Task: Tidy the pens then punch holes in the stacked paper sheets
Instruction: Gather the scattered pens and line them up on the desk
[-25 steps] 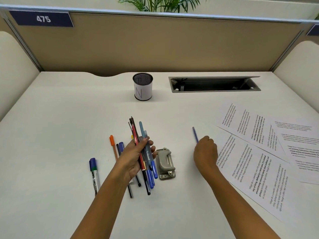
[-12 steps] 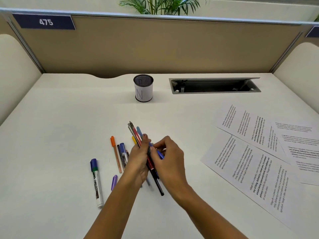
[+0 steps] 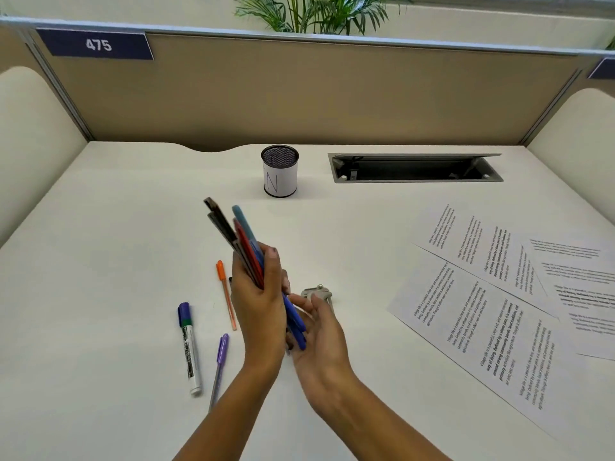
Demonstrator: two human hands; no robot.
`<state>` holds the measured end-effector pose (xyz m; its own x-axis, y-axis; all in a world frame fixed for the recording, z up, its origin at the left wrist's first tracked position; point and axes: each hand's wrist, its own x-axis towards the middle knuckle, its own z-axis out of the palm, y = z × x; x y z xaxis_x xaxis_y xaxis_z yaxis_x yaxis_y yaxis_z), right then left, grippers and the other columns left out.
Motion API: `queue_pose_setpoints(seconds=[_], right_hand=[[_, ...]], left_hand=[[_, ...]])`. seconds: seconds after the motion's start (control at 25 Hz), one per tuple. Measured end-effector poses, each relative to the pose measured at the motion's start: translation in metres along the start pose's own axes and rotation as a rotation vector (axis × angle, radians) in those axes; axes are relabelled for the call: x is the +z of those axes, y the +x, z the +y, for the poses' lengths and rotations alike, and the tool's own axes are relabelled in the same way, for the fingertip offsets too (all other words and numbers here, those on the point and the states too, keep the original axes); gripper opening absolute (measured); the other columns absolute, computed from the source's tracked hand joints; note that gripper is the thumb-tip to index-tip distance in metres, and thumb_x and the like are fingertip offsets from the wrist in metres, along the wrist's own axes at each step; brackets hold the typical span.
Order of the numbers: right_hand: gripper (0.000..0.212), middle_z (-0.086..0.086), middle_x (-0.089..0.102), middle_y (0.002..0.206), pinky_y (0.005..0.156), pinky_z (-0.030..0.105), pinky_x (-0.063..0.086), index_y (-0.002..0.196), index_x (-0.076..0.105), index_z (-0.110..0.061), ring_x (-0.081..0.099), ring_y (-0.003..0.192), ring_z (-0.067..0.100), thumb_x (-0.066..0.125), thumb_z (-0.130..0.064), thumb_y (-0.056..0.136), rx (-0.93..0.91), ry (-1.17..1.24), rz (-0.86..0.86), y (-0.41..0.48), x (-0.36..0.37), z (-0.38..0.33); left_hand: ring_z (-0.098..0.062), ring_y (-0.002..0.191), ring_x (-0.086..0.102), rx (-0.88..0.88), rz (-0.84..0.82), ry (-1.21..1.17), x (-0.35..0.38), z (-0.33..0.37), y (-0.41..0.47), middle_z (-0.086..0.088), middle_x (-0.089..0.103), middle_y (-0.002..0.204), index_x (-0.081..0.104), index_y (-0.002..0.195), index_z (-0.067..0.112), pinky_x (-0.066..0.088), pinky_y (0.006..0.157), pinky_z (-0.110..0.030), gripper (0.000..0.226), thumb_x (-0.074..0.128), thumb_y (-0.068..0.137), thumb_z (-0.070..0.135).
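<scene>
Tidy step under way, no punching yet.
Left grip (image 3: 258, 314) curled round multicolour pen bundle (image 3: 244, 241), right grip (image 3: 319, 334) spread under ends; next prob. into black mesh cup (image 3: 279, 174).

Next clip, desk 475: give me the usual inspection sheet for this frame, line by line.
Surface: white desk, flat.
Job's things: pen bundle held up; orange pen, marker and purple pen lie loose at left; mesh cup upright at back; hole punch partly hidden behind the right hand; printed sheets spread at right, overlapping, not stacked.
Clutter: nothing seen.
Hands: left hand grips the bundle; right hand, fingers relaxed, supports its lower ends.
Cables: nothing seen; desk hatch open.
Surroundings: partition with 475 plate; plant behind.
</scene>
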<state>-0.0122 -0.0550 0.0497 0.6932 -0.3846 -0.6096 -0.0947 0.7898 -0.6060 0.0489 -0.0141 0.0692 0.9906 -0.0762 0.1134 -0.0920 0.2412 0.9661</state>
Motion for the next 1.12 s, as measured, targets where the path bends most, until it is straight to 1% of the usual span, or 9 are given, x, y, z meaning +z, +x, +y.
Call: queue_pose_setpoints(seconds=[0.2,0.32,0.44,0.52,0.68,0.8,0.88,1.0,1.12], right_hand=[[0.03,0.002,0.072,0.067,0.061,0.029,0.054,0.068,0.068,-0.018,0.069,0.061,0.011,0.051,-0.027,0.09,0.095,-0.038,-0.057,0.0,0.01,0.003],[0.02,0.006,0.071,0.074,0.07,0.027,0.055,0.086,0.067,-0.011,0.068,0.074,0.015,0.049,-0.02,0.089,0.19,0.0,-0.149,-0.005,0.018,0.007],[0.031,0.005,0.074,0.092,0.075,0.025,0.056,0.108,0.07,-0.009,0.072,0.088,0.015,0.046,-0.024,0.096,0.216,0.158,-0.315,-0.009,0.03,0.011],[0.029,0.002,0.073,0.092,0.077,0.024,0.054,0.104,0.069,-0.012,0.07,0.091,0.014,0.044,-0.026,0.097,0.208,0.11,-0.369,-0.011,0.033,0.016],[0.025,-0.002,0.07,0.087,0.071,0.015,0.051,0.088,0.066,-0.012,0.063,0.081,0.009,0.043,-0.021,0.096,-0.342,-0.743,-0.151,-0.006,0.023,0.029],[0.021,-0.004,0.068,0.088,0.069,0.011,0.048,0.09,0.066,-0.016,0.061,0.081,0.005,0.046,-0.012,0.096,-0.706,-0.921,-0.114,0.0,0.008,0.03],[0.02,-0.004,0.067,0.088,0.07,0.012,0.049,0.09,0.064,-0.016,0.061,0.083,0.005,0.046,-0.009,0.097,-0.766,-0.937,-0.115,0.006,-0.005,0.031],[0.021,-0.003,0.065,0.086,0.069,0.016,0.05,0.089,0.063,-0.017,0.061,0.081,0.008,0.047,-0.007,0.096,-0.756,-0.965,-0.094,0.012,-0.021,0.037],[0.016,-0.004,0.063,0.085,0.068,0.014,0.048,0.091,0.061,-0.016,0.059,0.081,0.007,0.048,-0.007,0.096,-0.787,-1.019,-0.128,0.01,-0.027,0.047]], left_hand=[[-0.015,0.053,0.054,0.079,0.027,-0.019,-0.013,0.002,-0.016,0.004,0.055,0.063,0.053,0.097,0.024,0.051,0.053,-0.026,0.023,0.059,0.086,0.044],[-0.017,0.063,0.062,0.114,0.048,0.075,-0.024,-0.003,-0.02,0.007,0.062,0.07,0.056,0.097,0.035,0.056,0.065,-0.035,0.016,0.059,0.084,0.044],[0.0,0.085,0.067,0.11,0.094,0.159,-0.033,-0.009,-0.028,0.025,0.069,0.087,0.057,0.101,0.04,0.054,0.075,-0.021,0.02,0.061,0.082,0.038],[0.005,0.087,0.067,0.097,0.108,0.17,-0.039,-0.011,-0.031,0.029,0.068,0.089,0.057,0.106,0.037,0.053,0.072,-0.014,0.023,0.063,0.083,0.037],[-0.008,0.071,0.065,0.192,0.168,0.254,-0.069,-0.006,-0.026,0.018,0.065,0.081,0.052,0.111,0.017,0.056,0.063,-0.025,0.028,0.057,0.088,0.032],[-0.008,0.053,0.057,0.281,0.292,0.363,-0.106,0.0,-0.019,0.02,0.059,0.069,0.05,0.096,0.032,0.05,0.05,-0.02,0.01,0.058,0.091,0.028],[-0.005,0.049,0.059,0.287,0.389,0.386,-0.131,0.001,-0.015,0.021,0.059,0.067,0.047,0.092,0.035,0.049,0.048,-0.016,0.012,0.059,0.089,0.036],[-0.012,0.046,0.06,0.194,0.482,0.404,-0.161,-0.018,-0.021,0.009,0.06,0.067,0.049,0.09,0.038,0.05,0.049,-0.034,0.011,0.058,0.085,0.04],[-0.012,0.048,0.061,0.093,0.467,0.485,-0.175,-0.045,-0.035,-0.004,0.063,0.071,0.054,0.105,0.013,0.052,0.047,-0.036,0.039,0.059,0.083,0.044]])
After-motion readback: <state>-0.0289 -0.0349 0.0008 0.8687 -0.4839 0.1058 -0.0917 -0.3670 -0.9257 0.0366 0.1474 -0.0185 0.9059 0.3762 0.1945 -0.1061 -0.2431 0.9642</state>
